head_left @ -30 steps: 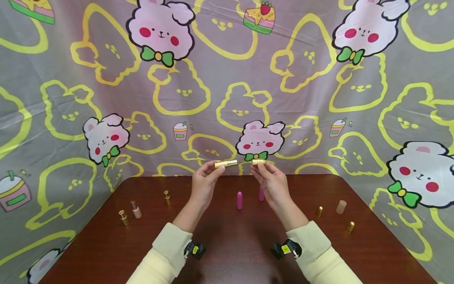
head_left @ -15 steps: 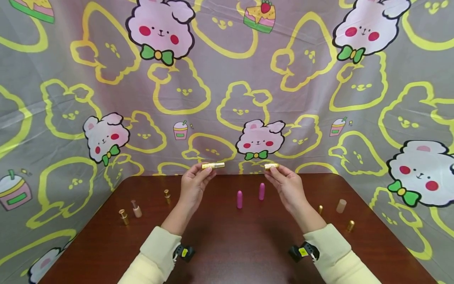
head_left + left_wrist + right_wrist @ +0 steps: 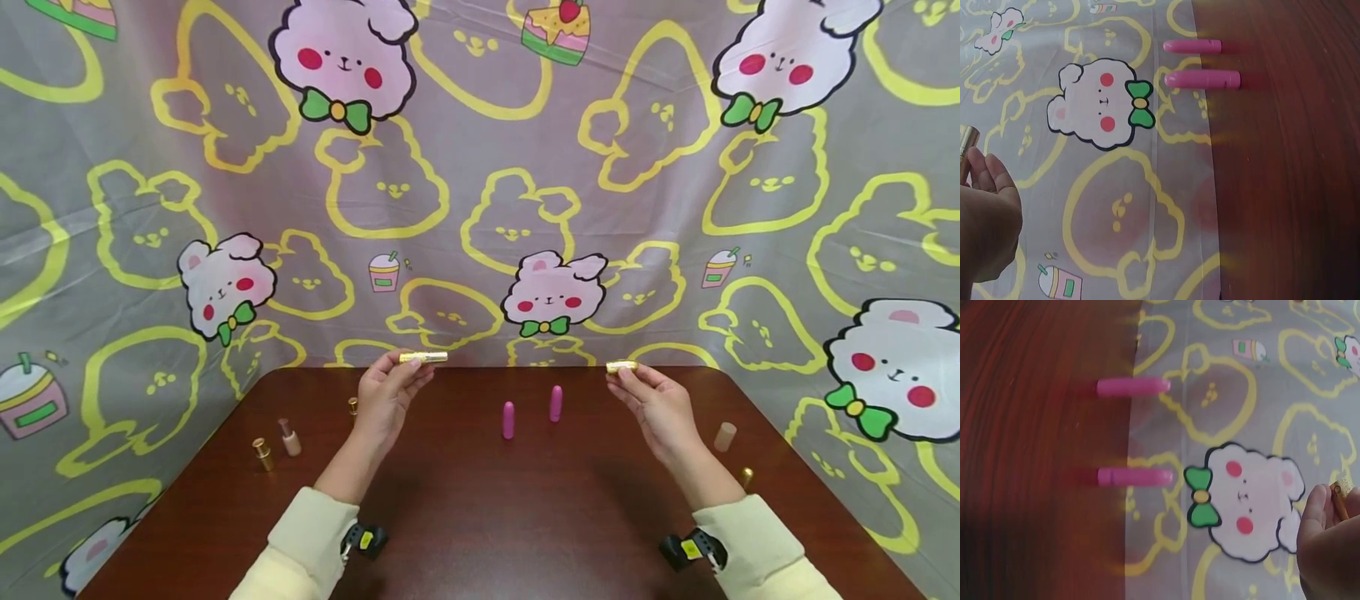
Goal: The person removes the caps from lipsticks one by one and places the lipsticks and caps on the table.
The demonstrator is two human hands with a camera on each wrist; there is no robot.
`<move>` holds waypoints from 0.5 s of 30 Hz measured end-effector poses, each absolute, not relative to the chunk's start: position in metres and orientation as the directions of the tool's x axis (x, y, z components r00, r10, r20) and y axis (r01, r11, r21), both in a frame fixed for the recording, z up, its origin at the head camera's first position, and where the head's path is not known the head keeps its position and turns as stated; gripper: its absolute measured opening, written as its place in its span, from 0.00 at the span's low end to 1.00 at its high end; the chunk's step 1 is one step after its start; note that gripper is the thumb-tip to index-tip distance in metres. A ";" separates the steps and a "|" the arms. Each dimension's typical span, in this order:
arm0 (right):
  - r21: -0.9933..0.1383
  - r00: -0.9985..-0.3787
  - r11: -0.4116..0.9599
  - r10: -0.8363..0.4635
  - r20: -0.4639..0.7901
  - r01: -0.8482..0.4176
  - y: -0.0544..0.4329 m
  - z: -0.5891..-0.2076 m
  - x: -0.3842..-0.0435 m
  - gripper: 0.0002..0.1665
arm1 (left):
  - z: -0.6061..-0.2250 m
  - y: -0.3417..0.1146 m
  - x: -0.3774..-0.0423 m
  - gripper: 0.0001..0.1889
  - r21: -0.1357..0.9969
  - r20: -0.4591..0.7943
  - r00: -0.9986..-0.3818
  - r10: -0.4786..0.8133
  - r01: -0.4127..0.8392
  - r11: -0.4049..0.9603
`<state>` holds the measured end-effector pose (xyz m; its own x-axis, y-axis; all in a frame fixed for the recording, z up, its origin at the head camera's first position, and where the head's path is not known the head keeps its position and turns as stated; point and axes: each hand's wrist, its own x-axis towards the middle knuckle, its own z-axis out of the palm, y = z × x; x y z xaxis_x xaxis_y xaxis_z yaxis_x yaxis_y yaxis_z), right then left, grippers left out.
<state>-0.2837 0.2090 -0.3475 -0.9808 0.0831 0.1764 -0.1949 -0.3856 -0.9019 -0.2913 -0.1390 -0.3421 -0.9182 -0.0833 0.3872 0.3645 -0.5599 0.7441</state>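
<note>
Raised over the left back of the table, my left hand (image 3: 381,408) pinches an uncapped gold lipstick tube (image 3: 433,357) lying sideways, its silvery end toward the middle. Across from it, my right hand (image 3: 662,410) holds a short gold lipstick cap (image 3: 620,367) between thumb and fingers. A wide gap separates tube and cap. In the left wrist view a gold end (image 3: 967,139) shows past the fingers; the right wrist view catches the gold cap (image 3: 1339,495) at its edge. Two pink lipstick-shaped tubes (image 3: 508,421) stand upright between the hands, farther down on the table.
On the left of the dark wooden table (image 3: 480,517) stand two gold lipstick bases (image 3: 262,455) and a pale uncapped lipstick (image 3: 290,439). To the right are a beige cap (image 3: 724,437) and a gold cap (image 3: 747,477), partly behind my forearm. A patterned curtain (image 3: 480,167) hangs behind.
My hands have moved apart, the left going left with the lipstick tube and the right going right with the cap. My right arm now hides one gold cap on the table.
</note>
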 end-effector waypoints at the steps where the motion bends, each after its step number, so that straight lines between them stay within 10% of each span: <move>1: -0.898 -0.980 -0.391 0.084 0.182 -0.201 0.213 -0.349 -0.283 0.05 | -0.343 -0.142 -0.291 0.10 0.742 0.388 -0.918 -0.084 0.366 -0.561; 15: -0.927 -0.975 -0.312 0.144 0.168 -0.206 0.253 -0.356 -0.271 0.03 | -0.350 -0.178 -0.286 0.12 0.785 0.372 -0.920 -0.123 0.383 -0.488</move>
